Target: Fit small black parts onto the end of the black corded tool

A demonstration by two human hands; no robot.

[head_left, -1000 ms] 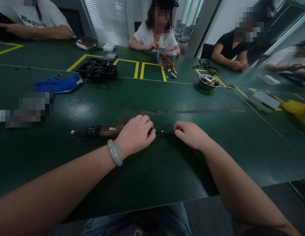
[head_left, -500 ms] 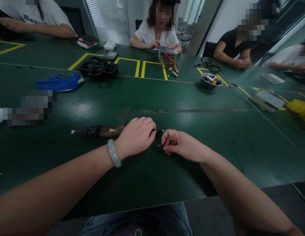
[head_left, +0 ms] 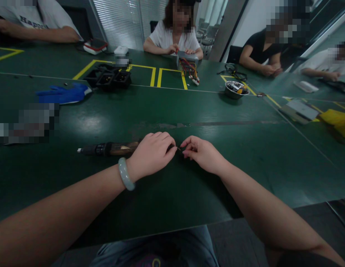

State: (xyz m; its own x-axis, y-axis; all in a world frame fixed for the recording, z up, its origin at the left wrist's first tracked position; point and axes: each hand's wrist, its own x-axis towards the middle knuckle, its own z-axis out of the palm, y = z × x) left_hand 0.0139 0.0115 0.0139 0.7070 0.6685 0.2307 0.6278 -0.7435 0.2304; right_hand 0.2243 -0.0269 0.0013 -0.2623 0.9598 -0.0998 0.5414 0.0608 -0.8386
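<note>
Left hand is clasping the brown-and-black cylindrical tool, its axis running leftward; right hand is facing it, narrowly curled. Whether it is holding anything, I cannot tell.

Bare bench is filling the near side below both hands, and more is stretching right of the right hand. Between the fingertips, only a narrow gap is showing. Left of the left hand, the screwdriver is blocking a low sideways pass. Beyond the hands, an open band is running crosswise; the glove and trays are bounding it far-left, the bowl far-right. Between trays and bowl, the metal box and its wires are obstructing the far end.
</note>
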